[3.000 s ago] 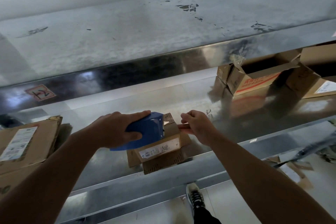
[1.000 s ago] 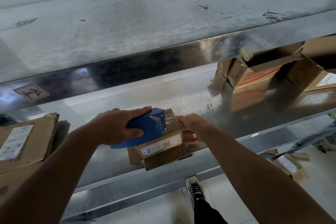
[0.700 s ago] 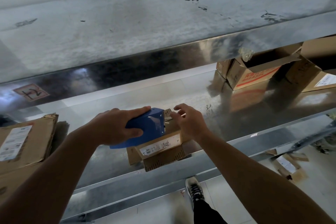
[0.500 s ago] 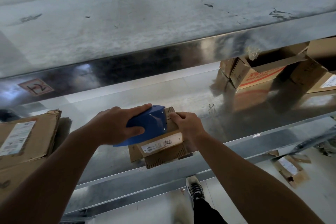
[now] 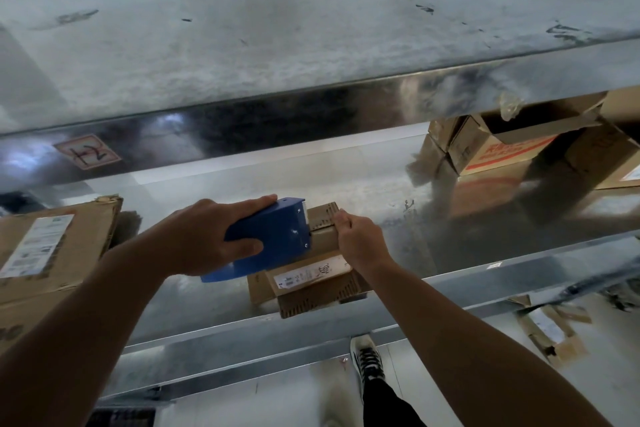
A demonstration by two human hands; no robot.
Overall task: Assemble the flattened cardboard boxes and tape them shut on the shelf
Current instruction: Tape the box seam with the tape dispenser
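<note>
Left hand [image 5: 204,236] is clenched round the blue tape dispenser [image 5: 273,239], whose mouth is down on top of the small cardboard box [image 5: 311,276]. Right hand [image 5: 360,241] has curled fingers pinching the box's top flap edge, just beside the dispenser. The box sits right at the front lip of the metal shelf [image 5: 485,276]. To do it well: press flaps flat, draw the dispenser straight along the seam, brace the box against sliding. Box looks brown and corrugated, with a white label on the near side and ragged fluted edges.
</note>
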